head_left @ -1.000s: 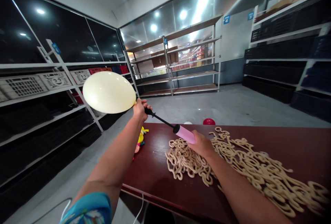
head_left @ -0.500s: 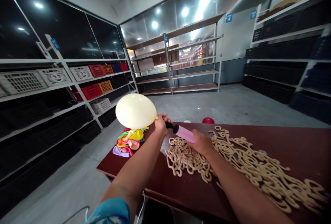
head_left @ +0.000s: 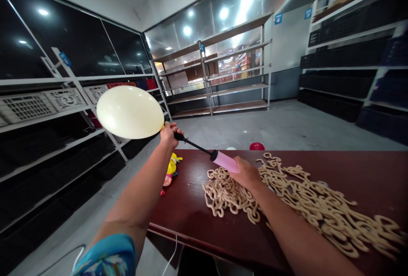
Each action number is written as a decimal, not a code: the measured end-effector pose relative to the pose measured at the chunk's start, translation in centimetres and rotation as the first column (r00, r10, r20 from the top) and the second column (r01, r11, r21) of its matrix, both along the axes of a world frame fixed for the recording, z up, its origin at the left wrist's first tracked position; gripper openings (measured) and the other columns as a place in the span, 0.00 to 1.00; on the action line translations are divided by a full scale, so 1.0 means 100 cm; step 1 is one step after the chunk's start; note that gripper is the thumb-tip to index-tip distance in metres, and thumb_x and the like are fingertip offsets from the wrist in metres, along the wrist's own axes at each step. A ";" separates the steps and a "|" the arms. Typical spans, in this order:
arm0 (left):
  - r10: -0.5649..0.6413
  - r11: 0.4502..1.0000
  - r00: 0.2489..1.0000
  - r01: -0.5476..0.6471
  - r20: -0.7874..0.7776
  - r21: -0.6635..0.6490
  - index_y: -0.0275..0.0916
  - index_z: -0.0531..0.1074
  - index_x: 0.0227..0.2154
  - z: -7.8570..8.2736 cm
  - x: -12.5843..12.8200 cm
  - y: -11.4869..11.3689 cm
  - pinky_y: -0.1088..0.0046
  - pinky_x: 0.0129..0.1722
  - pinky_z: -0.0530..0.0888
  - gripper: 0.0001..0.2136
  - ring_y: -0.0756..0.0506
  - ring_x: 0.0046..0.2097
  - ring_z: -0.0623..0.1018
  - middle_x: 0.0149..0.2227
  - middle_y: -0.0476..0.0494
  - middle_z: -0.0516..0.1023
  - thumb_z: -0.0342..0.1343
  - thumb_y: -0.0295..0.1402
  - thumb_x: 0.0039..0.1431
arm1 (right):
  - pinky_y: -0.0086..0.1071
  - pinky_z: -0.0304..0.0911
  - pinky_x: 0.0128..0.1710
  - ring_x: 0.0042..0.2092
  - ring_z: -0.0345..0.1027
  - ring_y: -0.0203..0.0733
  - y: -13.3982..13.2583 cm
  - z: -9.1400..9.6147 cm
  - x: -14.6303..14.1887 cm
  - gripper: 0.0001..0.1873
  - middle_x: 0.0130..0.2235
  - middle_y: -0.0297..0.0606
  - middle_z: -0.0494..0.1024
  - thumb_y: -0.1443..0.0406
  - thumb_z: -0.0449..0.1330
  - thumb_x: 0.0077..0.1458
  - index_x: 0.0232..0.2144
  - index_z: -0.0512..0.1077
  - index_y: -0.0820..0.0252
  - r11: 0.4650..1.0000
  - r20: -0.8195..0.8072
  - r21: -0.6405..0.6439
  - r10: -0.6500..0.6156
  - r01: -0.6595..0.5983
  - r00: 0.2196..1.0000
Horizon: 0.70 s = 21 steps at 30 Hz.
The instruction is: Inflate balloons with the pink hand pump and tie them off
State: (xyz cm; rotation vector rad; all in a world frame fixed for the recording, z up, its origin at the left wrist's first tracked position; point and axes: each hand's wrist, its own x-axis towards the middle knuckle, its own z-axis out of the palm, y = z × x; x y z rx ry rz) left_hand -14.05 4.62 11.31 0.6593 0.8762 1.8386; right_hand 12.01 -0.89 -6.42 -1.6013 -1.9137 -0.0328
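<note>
A large pale-yellow balloon (head_left: 130, 112), blown up, sits on the black end of a hand pump (head_left: 224, 161). My left hand (head_left: 168, 135) is closed around the balloon's neck and that black end. Round the pump's pink barrel my right hand (head_left: 247, 174) is wrapped. Between the hands a black rod is drawn out of the barrel. Flat coloured balloons (head_left: 172, 167) lie at the table's left, partly hidden by my left forearm. Beneath and beside my right hand and forearm spread beige curly cords (head_left: 229, 193), heaped on the dark red table (head_left: 185, 208).
Past the table's far edge show a red round thing (head_left: 256, 146) and a pale one (head_left: 230, 148). Shelves with crates (head_left: 28, 106) stand left, a metal rack (head_left: 210, 84) at the back, and dark bins (head_left: 338, 84) on the right. A white cable (head_left: 172, 257) hangs in front.
My left hand has moved left and up with the balloon, drawing the black rod out of the pink barrel. The balloon looks bigger. My right hand has stayed nearly in place.
</note>
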 end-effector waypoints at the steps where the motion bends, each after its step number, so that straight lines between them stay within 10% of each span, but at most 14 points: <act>1: 0.006 1.000 1.000 -0.006 0.002 -0.009 0.37 0.62 0.27 -0.003 0.001 0.000 0.74 0.20 0.65 0.13 0.53 0.15 0.60 0.14 0.57 0.51 0.45 0.42 0.59 | 0.33 0.57 0.28 0.34 0.69 0.45 -0.001 0.000 -0.001 0.15 0.33 0.39 0.74 0.61 0.58 0.42 0.35 0.65 0.57 1.000 0.012 -0.003 -0.005 0.005 1.000; 13: -0.106 0.985 0.990 0.118 0.092 -0.126 0.38 0.60 0.26 -0.095 0.085 -0.011 0.72 0.21 0.65 0.11 0.52 0.16 0.61 0.15 0.56 0.52 0.44 0.40 0.59 | 0.31 0.54 0.31 0.37 0.68 0.44 -0.004 -0.001 -0.001 0.19 0.36 0.39 0.74 0.58 0.62 0.42 0.36 0.63 0.57 0.995 0.100 -0.097 0.011 -0.001 0.995; 21: -0.072 0.992 0.997 0.071 -0.002 -0.103 0.38 0.61 0.26 -0.049 0.055 -0.010 0.71 0.21 0.66 0.12 0.51 0.16 0.62 0.14 0.56 0.51 0.43 0.40 0.59 | 0.30 0.52 0.29 0.37 0.68 0.43 -0.004 0.004 0.000 0.16 0.35 0.37 0.74 0.60 0.59 0.44 0.37 0.64 0.57 0.999 0.063 -0.043 -0.009 0.012 0.998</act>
